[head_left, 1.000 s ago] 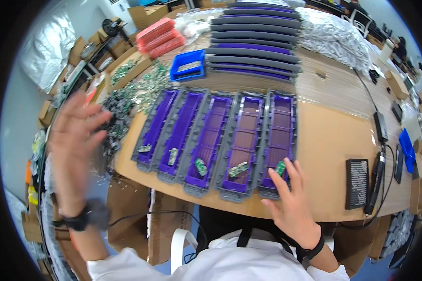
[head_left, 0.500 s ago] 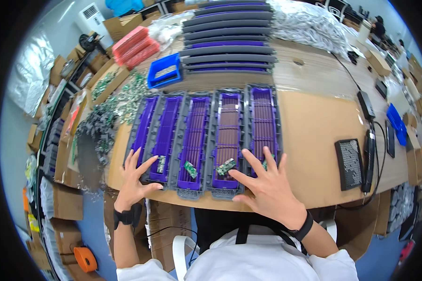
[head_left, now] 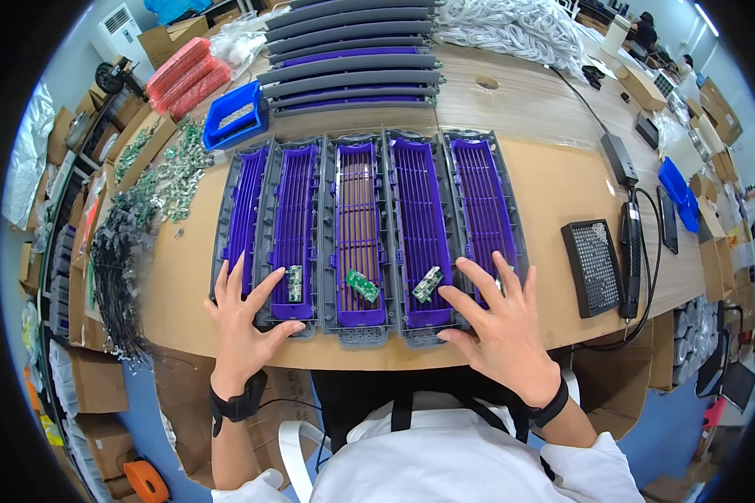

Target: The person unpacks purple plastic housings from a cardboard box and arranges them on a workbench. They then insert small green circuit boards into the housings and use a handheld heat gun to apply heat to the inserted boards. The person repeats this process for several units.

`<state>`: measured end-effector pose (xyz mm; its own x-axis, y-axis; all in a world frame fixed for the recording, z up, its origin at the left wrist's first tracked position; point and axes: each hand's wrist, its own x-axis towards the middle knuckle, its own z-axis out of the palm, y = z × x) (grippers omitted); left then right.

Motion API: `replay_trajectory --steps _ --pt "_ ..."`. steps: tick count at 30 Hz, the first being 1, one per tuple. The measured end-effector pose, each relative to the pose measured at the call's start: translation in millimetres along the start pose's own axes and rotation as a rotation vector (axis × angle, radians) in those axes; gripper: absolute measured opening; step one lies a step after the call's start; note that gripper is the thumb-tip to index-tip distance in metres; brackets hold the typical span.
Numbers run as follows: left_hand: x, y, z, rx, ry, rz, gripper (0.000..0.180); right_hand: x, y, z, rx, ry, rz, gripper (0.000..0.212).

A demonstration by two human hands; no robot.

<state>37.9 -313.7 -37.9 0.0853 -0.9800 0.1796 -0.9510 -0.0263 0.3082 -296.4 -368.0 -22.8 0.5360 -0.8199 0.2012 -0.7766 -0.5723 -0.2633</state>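
Several long grey housings with purple slatted grilles lie side by side, among them the middle housing (head_left: 358, 226) and the rightmost housing (head_left: 482, 201). My left hand (head_left: 247, 327) is open, its spread fingers over the near end of the leftmost housings and its thumb at the front edge. My right hand (head_left: 507, 335) is open too, fingers spread across the near ends of the rightmost two. Small circuit boards rest in the grilles: one upright board (head_left: 294, 284) beside my left hand, a green board (head_left: 361, 286) in the middle, a tilted board (head_left: 428, 284) near my right fingers.
Behind the row is a stack of grey and purple housings (head_left: 352, 63). Leftward are a blue bin (head_left: 236, 117), loose circuit boards (head_left: 180, 172) and black cables (head_left: 122, 268). A black perforated tray (head_left: 593, 268) and a corded black tool (head_left: 631, 260) lie at right on cardboard (head_left: 554, 184).
The row of housings has slid rightward over the cardboard together with both my hands, narrowing the gap to the black tray. The whole view has shifted too.
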Motion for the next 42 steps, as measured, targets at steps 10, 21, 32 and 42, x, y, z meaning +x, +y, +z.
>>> replay_trajectory --steps 10,21,32,42 --pt "10 36 16 0.046 0.043 0.051 0.071 -7 24 -6 -0.016 0.041 0.124 0.051" --pt "-19 97 -1 -0.019 0.161 0.085 0.06 -30 67 -40 0.088 0.382 0.128 0.022" --pt "8 201 58 -0.351 0.061 0.4 0.036 -8 81 -33 -0.047 0.176 0.041 0.039" --pt "26 235 74 -0.379 0.104 0.431 0.031 3 94 -43 -0.095 0.046 -0.049 0.021"
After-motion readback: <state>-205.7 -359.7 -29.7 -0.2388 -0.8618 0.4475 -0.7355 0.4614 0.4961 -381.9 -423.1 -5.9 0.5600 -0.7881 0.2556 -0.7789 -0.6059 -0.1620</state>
